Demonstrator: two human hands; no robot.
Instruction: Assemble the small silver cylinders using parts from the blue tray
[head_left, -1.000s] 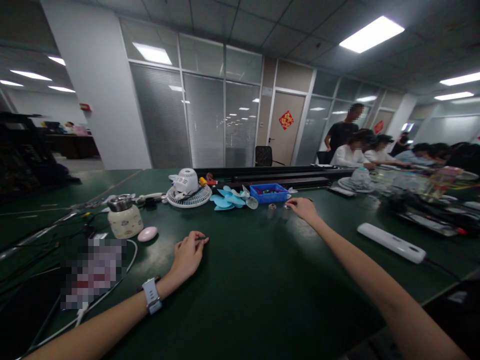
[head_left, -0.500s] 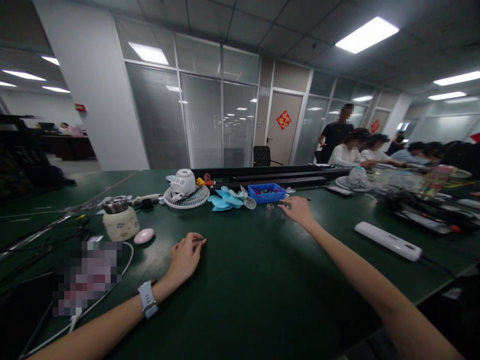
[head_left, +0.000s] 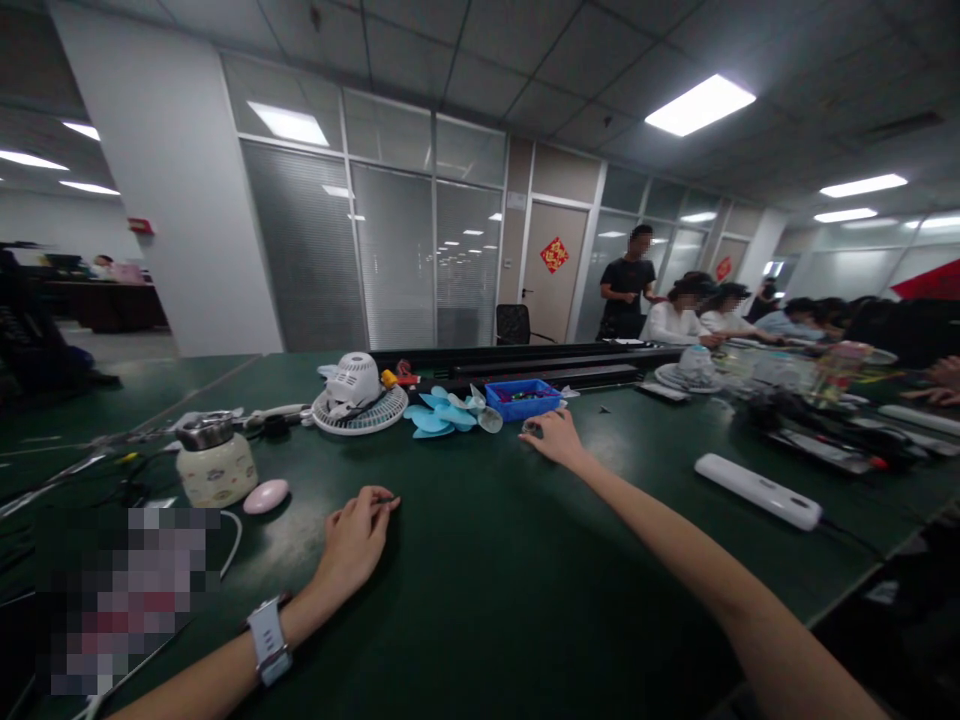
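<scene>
My left hand [head_left: 355,540] rests on the green table [head_left: 465,600], thumb and fingers pinched on a small thin dark piece [head_left: 386,499] too small to name. Farther out, my right hand [head_left: 556,440] reaches across the table, its fingers closed around a small metal cylinder [head_left: 529,428] mostly hidden by them. Just behind that hand sits a blue tray [head_left: 523,400] with small parts inside. Light-blue fan blades [head_left: 444,412] lie to the left of the tray. Beside them a white fan housing [head_left: 355,380] rests on a round white grille [head_left: 360,417].
On the left stand a cream jar [head_left: 217,470] with a metal lid and a pink oval object [head_left: 266,496]. A white power strip [head_left: 757,490] lies right of my right arm. Dark bars [head_left: 547,376] line the back. Several people are at the far right.
My right hand has moved left from beside the metal cylinder and closed its fingers around it. My left hand keeps its pinch. The camera view has shifted slightly.
</scene>
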